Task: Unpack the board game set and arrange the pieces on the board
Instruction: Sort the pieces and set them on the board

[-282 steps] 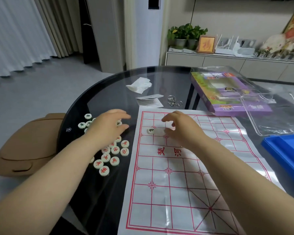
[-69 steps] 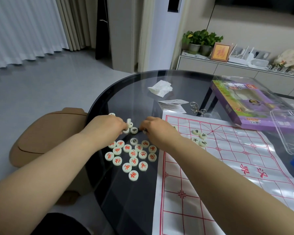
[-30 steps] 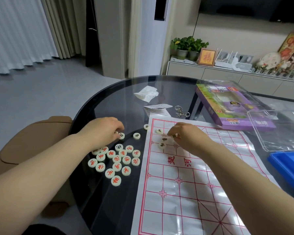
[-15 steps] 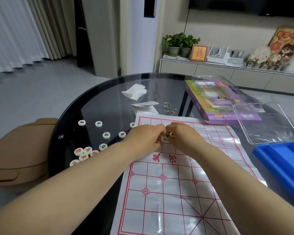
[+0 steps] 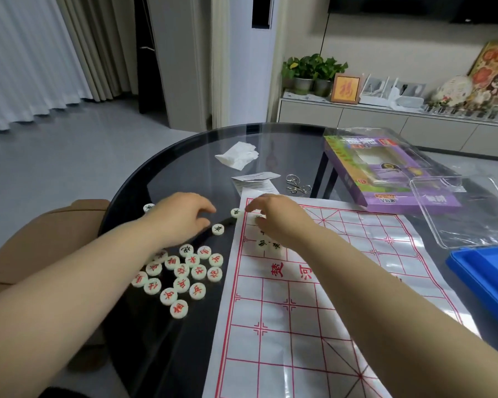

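- Fingers (image 5: pixel 252 209) of the right hand (image 5: pixel 279 222) are curled and pinch one pale piece (image 5: pixel 258 216) at the far left corner of the board (image 5: pixel 342 282).
- Left hand (image 5: pixel 179 219) is palm-down over the glass table (image 5: pixel 161 179), with its fingers loosely spread and holding nothing.
- Two loose pieces (image 5: pixel 217 229) lie just beside the left fingertips.
- Two placed pieces (image 5: pixel 261 243) rest on the board, beside the right wrist.
- Fifteen red-marked pieces (image 5: pixel 181 284) cluster on the table, beside the left forearm.
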Tool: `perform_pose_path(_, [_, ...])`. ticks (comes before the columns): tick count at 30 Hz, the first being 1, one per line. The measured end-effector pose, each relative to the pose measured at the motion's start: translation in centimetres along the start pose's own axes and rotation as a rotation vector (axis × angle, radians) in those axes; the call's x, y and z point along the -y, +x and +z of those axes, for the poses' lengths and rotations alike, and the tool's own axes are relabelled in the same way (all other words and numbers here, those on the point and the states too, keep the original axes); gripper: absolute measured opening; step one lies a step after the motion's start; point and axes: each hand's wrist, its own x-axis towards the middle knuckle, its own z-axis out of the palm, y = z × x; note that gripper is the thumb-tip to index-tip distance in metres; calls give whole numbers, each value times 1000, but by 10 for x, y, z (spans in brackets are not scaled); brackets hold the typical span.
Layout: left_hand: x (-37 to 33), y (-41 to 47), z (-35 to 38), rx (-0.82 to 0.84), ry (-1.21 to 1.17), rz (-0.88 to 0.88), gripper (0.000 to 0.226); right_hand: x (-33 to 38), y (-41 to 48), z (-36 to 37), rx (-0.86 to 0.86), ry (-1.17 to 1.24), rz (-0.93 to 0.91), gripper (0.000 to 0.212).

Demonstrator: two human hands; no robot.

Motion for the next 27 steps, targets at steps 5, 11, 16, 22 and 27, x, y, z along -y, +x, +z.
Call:
perform_pose_path(5, [7,-2,5,62,-14,17,38,19,22,18,32,-76,-56,40])
perform_pose_path(11, [-3,5,15,17,43,61,25,19,31,27,23,-76,-48,40])
perform_pose_path(16, [-5,9,20,-35,129,94,21,16,30,27,-7,-35,-64,40])
perform_pose_path(22, [-15,11,20,-85,-67,96,29,-11,3,3,-79,56,43,37])
perform_pose_path(27, [-45,20,27,-49,-174,126,34,-31,-19,-7,-15,62,110,36])
